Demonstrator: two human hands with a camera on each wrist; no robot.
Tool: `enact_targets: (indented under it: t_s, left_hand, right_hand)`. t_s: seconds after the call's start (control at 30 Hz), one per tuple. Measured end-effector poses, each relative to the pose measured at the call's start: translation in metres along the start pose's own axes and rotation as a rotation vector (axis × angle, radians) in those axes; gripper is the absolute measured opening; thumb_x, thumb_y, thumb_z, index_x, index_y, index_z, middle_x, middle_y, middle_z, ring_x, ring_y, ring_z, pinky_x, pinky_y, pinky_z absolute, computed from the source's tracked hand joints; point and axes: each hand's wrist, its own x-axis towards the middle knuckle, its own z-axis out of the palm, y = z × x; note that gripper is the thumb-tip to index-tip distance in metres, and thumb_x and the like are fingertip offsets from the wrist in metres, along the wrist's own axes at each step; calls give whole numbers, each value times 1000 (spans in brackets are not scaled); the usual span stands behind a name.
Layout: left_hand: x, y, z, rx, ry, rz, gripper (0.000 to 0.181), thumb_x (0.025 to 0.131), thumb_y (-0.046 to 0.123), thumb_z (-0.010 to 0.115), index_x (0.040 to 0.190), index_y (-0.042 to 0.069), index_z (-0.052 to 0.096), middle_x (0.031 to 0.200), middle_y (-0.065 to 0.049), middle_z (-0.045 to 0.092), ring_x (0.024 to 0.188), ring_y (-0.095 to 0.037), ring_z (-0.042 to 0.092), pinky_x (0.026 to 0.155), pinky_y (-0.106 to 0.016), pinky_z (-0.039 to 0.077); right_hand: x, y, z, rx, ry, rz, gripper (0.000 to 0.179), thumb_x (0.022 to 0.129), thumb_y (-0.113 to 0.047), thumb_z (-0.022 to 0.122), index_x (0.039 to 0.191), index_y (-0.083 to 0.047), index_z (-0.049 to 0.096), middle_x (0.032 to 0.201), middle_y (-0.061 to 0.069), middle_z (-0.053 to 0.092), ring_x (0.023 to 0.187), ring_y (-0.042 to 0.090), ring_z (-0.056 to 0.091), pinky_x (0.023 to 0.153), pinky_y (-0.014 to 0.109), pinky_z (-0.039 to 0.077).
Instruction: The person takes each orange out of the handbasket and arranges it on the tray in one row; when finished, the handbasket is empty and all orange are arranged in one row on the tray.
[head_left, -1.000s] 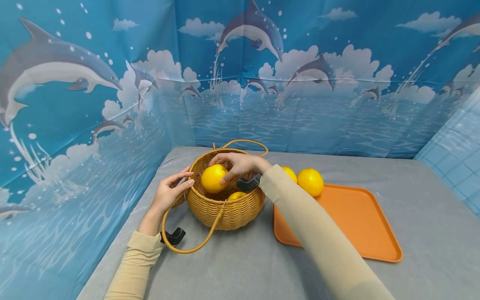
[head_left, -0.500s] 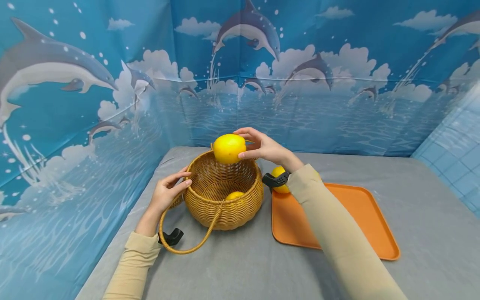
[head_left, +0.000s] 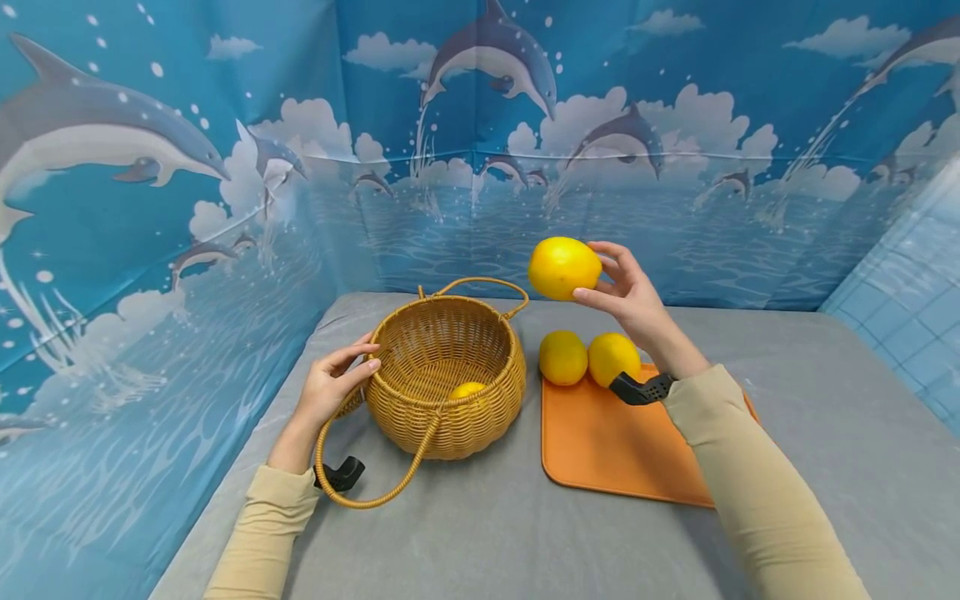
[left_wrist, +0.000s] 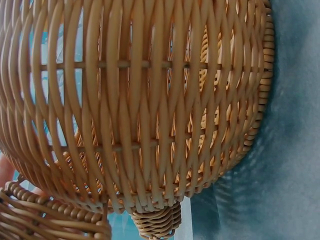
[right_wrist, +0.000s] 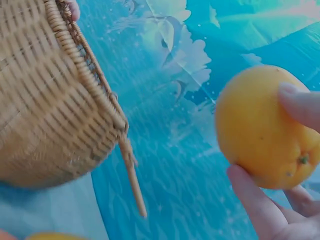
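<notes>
In the head view, my right hand (head_left: 633, 300) holds a yellow orange (head_left: 564, 268) up in the air, above the back of the tray. Thumb and fingers grip it from its right side; the right wrist view shows the small green stem end of this orange (right_wrist: 265, 125). My left hand (head_left: 333, 383) pinches the left rim of a round wicker basket (head_left: 450, 433). One more orange (head_left: 468, 390) lies inside the basket, partly hidden by the front rim. The woven wall of the basket (left_wrist: 145, 100) fills most of the left wrist view.
Two more oranges (head_left: 563, 358) sit side by side at the back of an orange tray (head_left: 622, 458), right of the basket. One basket handle (head_left: 375, 503) droops onto the grey cloth at the front; the other handle (head_left: 487, 281) stands behind. A dolphin-print curtain (head_left: 480, 208) hangs behind.
My right hand has lifted an orange out of the basket and carried it up and right, over toward the tray. My left hand stays at the basket rim.
</notes>
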Motion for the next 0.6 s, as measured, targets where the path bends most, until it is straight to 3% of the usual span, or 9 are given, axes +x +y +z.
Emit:
enact_targets:
  t_s: [0.33, 0.6]
  left_hand:
    - [1, -1, 0, -2, -4, 5, 37, 91, 14, 64, 121, -8, 58, 141, -11, 45, 134, -22, 35, 109, -39, 30]
    - [1, -3, -1, 5, 0, 7, 36, 91, 14, 64, 120, -6, 60, 141, -11, 45, 134, -23, 34, 110, -42, 28]
  right_hand:
    - [-54, 15, -39, 68, 233, -23, 70, 88, 5, 61, 144, -19, 27, 139, 7, 29, 111, 14, 53, 85, 19, 50]
    - [-92, 37, -57, 46, 335, 56, 73, 88, 0, 63, 144, -21, 22, 139, 4, 25, 110, 11, 50, 83, 15, 49]
